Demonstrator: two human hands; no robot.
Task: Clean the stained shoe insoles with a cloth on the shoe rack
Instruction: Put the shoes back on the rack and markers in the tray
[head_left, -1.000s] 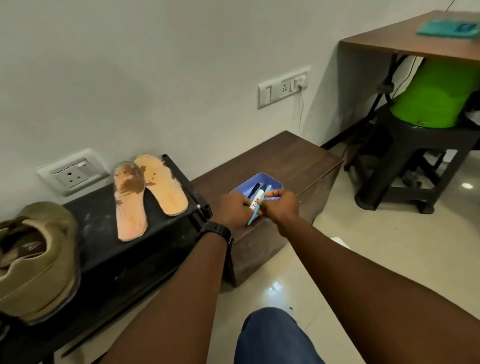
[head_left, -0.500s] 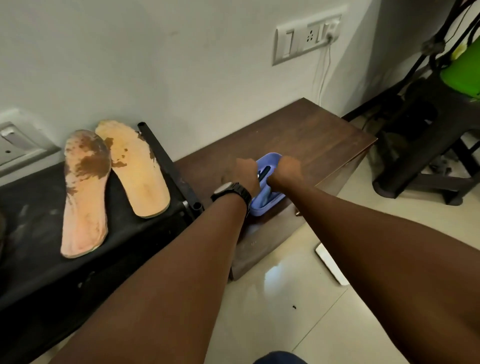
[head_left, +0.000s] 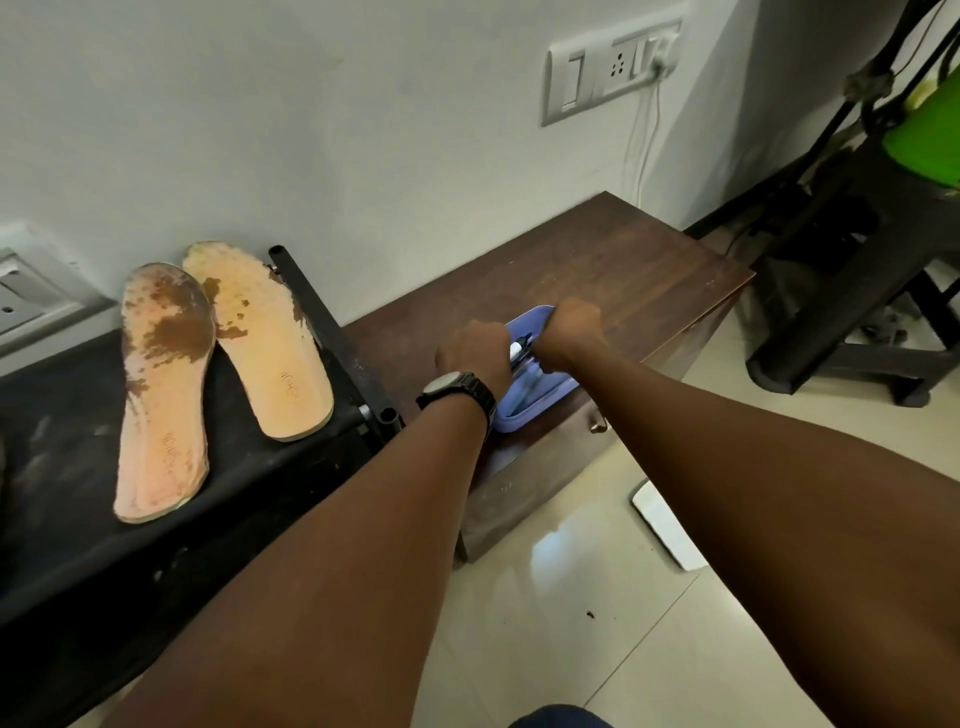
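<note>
reading any writing over there?

a faint stamped mark sits on the left insole (head_left: 163, 389) and another on the right insole (head_left: 265, 338), both toward the heel ends, too small to make out. the marker (head_left: 521, 347) between the hands has a white label, also unreadable.

which way do the two lie?

flat on the black shoe rack top (head_left: 62, 457), at about 9 o'clock from the hands, side by side and touching near their broad ends. the left insole runs nearly 12 to 6, broad end toward the wall. the right insole runs 11 to 5, its heel end near the rack's black tube (head_left: 332, 332).

how do they look?

pale orange and worn. the left one carries a big brown stain across its broad half, with speckles down its left edge. the right one has smaller brown blotches at its 12 o'clock end.

and the hands?

both reach over a blue tray (head_left: 524, 413) at the near edge of a dark wooden cabinet (head_left: 623, 260), at 3 o'clock from the rack. the left hand (head_left: 475, 353), above a black wristwatch (head_left: 452, 387), and the right hand (head_left: 571, 332) show only their backs, fingers curled down out of sight. i cannot tell what either grips.
</note>
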